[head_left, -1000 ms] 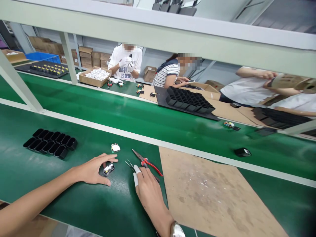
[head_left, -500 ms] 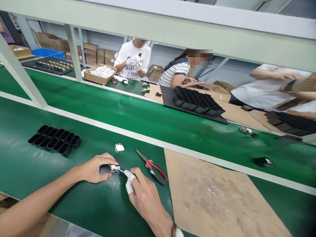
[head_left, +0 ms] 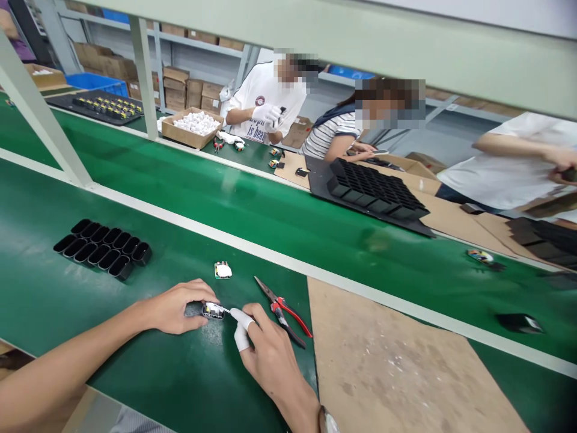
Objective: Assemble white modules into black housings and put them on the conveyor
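Observation:
My left hand (head_left: 180, 308) has its thumb and fingers curled round a small black oval case (head_left: 213, 311), keeping it on the green table. Inside the case sits a circuit board with white stuff on it. White finger covers are on the thumb and forefinger of my right hand (head_left: 265, 346), which pinches a thin, light-coloured stick-like tool (head_left: 228, 310). The tool's tip reaches into the case's open top; its exact kind is too small to tell. Just beyond lies a loose circuit board (head_left: 223, 270) topped with white. Red-and-black long-nose pliers (head_left: 278, 302) rest to the right.
Black oval cases (head_left: 103, 248) stand in two rows at left. A cardboard sheet (head_left: 396, 361) covers the table at right. Past a white rail (head_left: 180, 225) runs a green belt (head_left: 252, 198), carrying a black case (head_left: 519, 323). Co-workers sit opposite; a frame post (head_left: 49, 114) rises at left.
My view has shifted slightly. On the belt, the black case and a circuit board have moved rightward. The co-worker in white opposite has leaned to the right. My hands keep their hold.

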Available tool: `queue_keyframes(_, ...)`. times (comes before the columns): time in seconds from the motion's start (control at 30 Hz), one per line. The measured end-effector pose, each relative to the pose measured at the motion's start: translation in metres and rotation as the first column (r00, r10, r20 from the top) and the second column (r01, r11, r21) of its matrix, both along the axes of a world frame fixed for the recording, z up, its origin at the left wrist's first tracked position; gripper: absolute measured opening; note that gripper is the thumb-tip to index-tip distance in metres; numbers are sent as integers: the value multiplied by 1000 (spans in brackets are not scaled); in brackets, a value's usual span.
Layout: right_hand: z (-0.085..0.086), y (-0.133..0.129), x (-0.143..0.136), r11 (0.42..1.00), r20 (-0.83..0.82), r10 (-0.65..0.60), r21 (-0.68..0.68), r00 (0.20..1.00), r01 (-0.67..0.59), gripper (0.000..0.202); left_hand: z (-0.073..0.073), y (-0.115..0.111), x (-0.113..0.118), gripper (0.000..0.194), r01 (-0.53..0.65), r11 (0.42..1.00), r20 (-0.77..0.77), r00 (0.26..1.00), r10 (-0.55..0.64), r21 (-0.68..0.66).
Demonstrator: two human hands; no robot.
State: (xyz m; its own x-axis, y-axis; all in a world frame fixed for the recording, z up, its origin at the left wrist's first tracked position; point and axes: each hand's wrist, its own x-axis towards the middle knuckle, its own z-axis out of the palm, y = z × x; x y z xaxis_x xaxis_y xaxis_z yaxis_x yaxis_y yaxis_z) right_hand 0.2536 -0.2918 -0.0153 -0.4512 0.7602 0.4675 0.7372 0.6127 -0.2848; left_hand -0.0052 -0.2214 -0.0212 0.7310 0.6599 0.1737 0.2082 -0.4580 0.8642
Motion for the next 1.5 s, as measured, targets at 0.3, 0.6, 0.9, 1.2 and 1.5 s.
queue_keyframes(0.3, 15, 26, 4, 982, 7, 163, -95, 987, -162, 22, -1, 3, 1, 34, 33, 999, 10, 999, -34, 4)
queue_keyframes(0.6, 33, 25, 2, 983, 261, 178, 5, 949, -185, 30, -2, 5, 0, 32, 34, 998, 28, 999, -35, 43)
queue_keyframes(0.9, 34, 8, 12, 995, 107, 100, 2, 989, -101, 28, -3, 4, 1, 29, 23, 997, 34, 999, -26, 72)
queue_keyframes(1.2, 20, 17, -5, 992, 115, 103, -79, 988, -95, 27, -3, 2, 1, 31, 10, 996, 42, 999, -14, 87)
queue_keyframes(1.5, 33, 12, 3, 995, 129, 65, -81, 990, -55, 25, -3, 2, 1, 35, 15, 996, 27, 999, -17, 89)
